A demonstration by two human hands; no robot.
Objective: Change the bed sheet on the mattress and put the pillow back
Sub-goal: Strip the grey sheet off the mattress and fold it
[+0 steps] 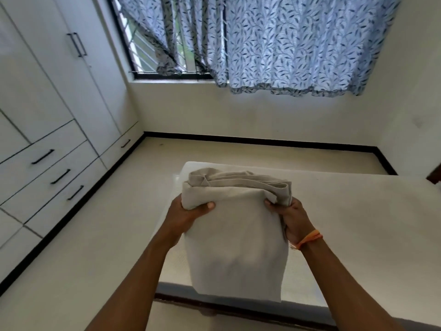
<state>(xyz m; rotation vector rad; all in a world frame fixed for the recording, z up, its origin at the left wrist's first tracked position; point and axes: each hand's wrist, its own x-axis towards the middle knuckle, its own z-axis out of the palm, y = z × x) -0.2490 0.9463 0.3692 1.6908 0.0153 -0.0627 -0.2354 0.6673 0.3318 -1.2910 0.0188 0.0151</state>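
A folded beige bed sheet [236, 237] hangs in front of me above the bare white mattress [358, 223]. My left hand [188, 211] grips its upper left corner, thumb on the front of the cloth. At the upper right corner my right hand [290, 217] grips the stacked folds; an orange band circles that wrist. The sheet's lower part drapes down over the mattress's near left area. No pillow is in view.
White wardrobe doors and drawers [47, 151] with black handles line the left wall. A window with blue leaf-patterned curtains [286, 44] is on the far wall. Cream floor [83, 247] runs left of and beyond the mattress.
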